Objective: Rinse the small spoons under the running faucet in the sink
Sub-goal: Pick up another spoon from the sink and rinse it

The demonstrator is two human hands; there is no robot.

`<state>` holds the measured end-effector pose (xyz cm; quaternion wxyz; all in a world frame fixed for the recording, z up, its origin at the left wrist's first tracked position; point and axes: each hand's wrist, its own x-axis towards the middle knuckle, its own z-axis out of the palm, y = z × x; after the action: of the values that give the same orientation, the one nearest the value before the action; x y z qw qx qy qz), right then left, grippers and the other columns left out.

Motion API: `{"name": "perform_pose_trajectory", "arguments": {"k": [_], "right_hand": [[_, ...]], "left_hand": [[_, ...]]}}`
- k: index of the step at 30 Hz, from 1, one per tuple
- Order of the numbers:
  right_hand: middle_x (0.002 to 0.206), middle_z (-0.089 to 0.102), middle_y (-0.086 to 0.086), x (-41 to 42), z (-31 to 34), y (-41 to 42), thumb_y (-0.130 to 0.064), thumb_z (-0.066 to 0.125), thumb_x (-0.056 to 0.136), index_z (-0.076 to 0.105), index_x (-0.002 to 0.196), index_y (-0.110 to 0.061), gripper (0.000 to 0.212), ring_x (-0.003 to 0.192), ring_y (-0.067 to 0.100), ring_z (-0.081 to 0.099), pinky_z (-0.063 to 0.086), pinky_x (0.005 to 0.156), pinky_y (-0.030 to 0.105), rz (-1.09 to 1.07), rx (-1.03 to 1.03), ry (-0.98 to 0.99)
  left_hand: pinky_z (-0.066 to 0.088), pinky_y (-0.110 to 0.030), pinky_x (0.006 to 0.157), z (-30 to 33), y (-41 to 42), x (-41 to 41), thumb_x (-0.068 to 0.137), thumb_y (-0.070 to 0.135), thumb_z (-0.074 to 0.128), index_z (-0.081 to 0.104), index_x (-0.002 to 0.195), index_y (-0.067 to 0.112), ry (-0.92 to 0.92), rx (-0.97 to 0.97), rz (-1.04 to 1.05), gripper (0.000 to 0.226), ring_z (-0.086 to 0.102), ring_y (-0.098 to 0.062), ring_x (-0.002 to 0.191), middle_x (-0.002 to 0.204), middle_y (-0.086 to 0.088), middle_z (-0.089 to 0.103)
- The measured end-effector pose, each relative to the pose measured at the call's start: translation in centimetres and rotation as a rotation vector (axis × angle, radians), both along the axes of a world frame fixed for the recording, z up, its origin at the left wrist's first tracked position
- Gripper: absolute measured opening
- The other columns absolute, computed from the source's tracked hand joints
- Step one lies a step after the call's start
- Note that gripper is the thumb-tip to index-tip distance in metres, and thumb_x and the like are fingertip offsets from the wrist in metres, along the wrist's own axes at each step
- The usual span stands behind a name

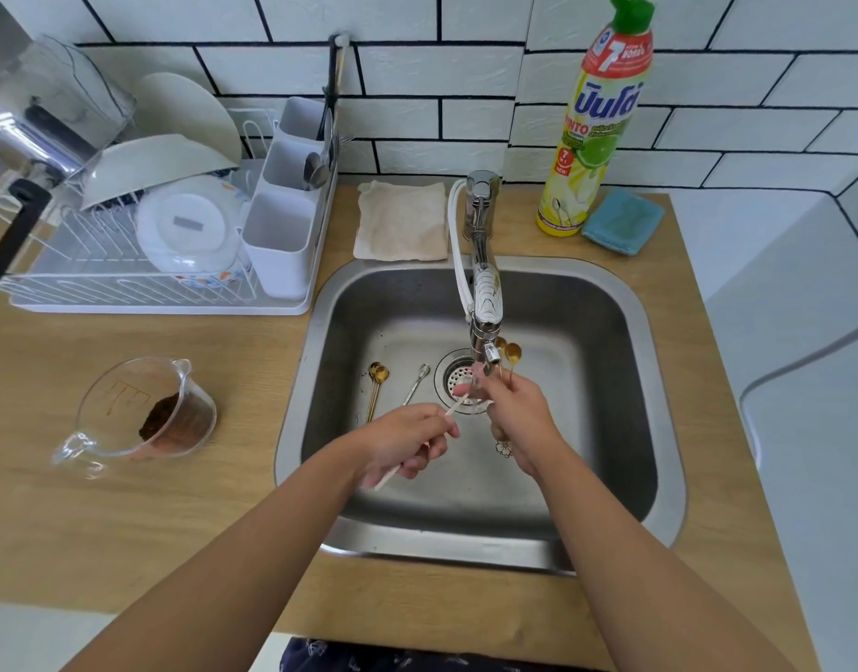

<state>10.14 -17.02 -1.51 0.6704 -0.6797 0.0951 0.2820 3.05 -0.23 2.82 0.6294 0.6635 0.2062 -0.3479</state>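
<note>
Fingers of the left hand (407, 441) curl round a pale-handled spoon (453, 408), its pink bowl under the faucet (485, 303). The right hand (514, 414) pinches two gold spoons (511, 354) upright beside the spout. Another gold spoon (378, 380) and a silver spoon (417, 380) lie on the sink (611, 380) floor, left of the drain (458, 375)

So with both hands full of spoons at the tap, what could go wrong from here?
The pink spoon, pinched by the left hand, sits right over the drain strainer; a slip could jam it there. The right hand bunches gold spoons, so one may slide out. Water flow is hard to see.
</note>
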Motion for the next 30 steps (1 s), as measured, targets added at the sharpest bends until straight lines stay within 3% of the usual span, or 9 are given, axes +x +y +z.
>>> {"name": "perform_pose_trajectory", "arguments": {"k": [2,4,9,14,17,20,24,27,30], "right_hand": [[0.089,0.081,-0.002,-0.7,0.0,0.1,-0.035,0.073,0.094,0.072,0.097,-0.025,0.011,0.057,-0.002,0.062,0.045,0.054,0.014,0.052,-0.034,-0.094],[0.079,0.079,-0.001,-1.0,-0.1,0.4,-0.03,0.08,0.088,0.072,0.098,-0.026,0.013,0.07,-0.001,0.068,0.049,0.062,0.01,0.049,-0.023,-0.15],[0.07,0.078,-0.003,0.0,0.1,0.7,-0.03,0.063,0.102,0.072,0.086,-0.018,0.022,0.062,-0.006,0.067,0.043,0.061,0.014,-0.093,-0.095,-0.124],[0.066,0.075,-0.005,-0.6,0.2,0.8,-0.039,0.061,0.102,0.072,0.091,-0.016,0.027,0.035,-0.001,0.043,0.032,0.037,0.012,-0.027,-0.029,-0.015],[0.065,0.075,-0.006,-0.7,0.5,0.7,-0.039,0.071,0.096,0.069,0.082,-0.014,0.029,0.037,-0.005,0.05,0.036,0.045,0.014,0.05,-0.086,-0.045],[0.068,0.078,-0.001,-0.2,0.8,1.0,-0.035,0.06,0.102,0.074,0.086,-0.019,0.027,0.038,-0.008,0.051,0.032,0.058,0.025,-0.004,-0.157,-0.044],[0.068,0.077,-0.006,-0.5,0.3,1.5,-0.038,0.05,0.108,0.073,0.094,-0.021,0.032,0.037,-0.006,0.051,0.032,0.056,0.023,-0.039,-0.131,-0.046],[0.065,0.064,-0.019,-1.0,-0.1,1.2,-0.033,0.068,0.099,0.068,0.106,-0.025,0.011,0.051,-0.003,0.052,0.039,0.059,0.019,0.008,-0.086,-0.106],[0.063,0.068,-0.018,-0.9,-0.5,1.1,-0.025,0.075,0.094,0.066,0.106,-0.017,0.017,0.063,-0.003,0.063,0.046,0.074,0.021,-0.087,-0.032,-0.13]], "left_hand": [[0.025,-0.023,0.044,-0.1,-0.3,0.2,0.107,0.028,0.043,0.058,0.106,0.01,-0.029,0.053,0.011,0.024,0.032,-0.01,0.044,0.062,0.001,0.052],[0.025,-0.022,0.042,-0.2,-0.6,0.2,0.107,0.03,0.042,0.057,0.106,0.011,-0.029,0.041,0.028,0.025,0.032,-0.01,0.044,0.062,0.001,0.052],[0.02,-0.024,0.043,-0.2,-0.9,-0.1,0.106,0.033,0.043,0.057,0.098,0.015,-0.038,-0.004,0.04,0.025,0.026,-0.011,0.045,0.06,0.003,0.047],[0.018,-0.021,0.04,0.2,-0.7,0.2,0.106,0.027,0.041,0.055,0.095,0.014,-0.029,-0.002,0.055,0.022,0.023,-0.01,0.043,0.058,0.004,0.046],[0.018,-0.022,0.04,0.2,-0.5,0.0,0.107,0.027,0.039,0.053,0.096,0.014,-0.017,0.003,0.032,0.022,0.023,-0.009,0.043,0.059,0.003,0.046],[0.017,-0.024,0.044,0.3,-0.7,-0.1,0.107,0.029,0.041,0.053,0.096,0.014,-0.014,-0.005,0.03,0.022,0.023,-0.01,0.045,0.06,0.003,0.046],[0.019,-0.023,0.041,0.6,-0.9,0.2,0.106,0.027,0.04,0.053,0.095,0.012,-0.011,0.011,0.046,0.022,0.025,-0.01,0.045,0.06,0.002,0.046],[0.019,-0.022,0.041,0.4,-0.9,0.0,0.107,0.028,0.039,0.052,0.096,0.012,-0.007,0.017,0.062,0.024,0.025,-0.01,0.044,0.06,0.002,0.047],[0.02,-0.022,0.041,0.1,-1.1,-0.5,0.107,0.028,0.04,0.053,0.096,0.012,-0.005,0.009,0.067,0.024,0.026,-0.01,0.044,0.06,0.002,0.047]]}}
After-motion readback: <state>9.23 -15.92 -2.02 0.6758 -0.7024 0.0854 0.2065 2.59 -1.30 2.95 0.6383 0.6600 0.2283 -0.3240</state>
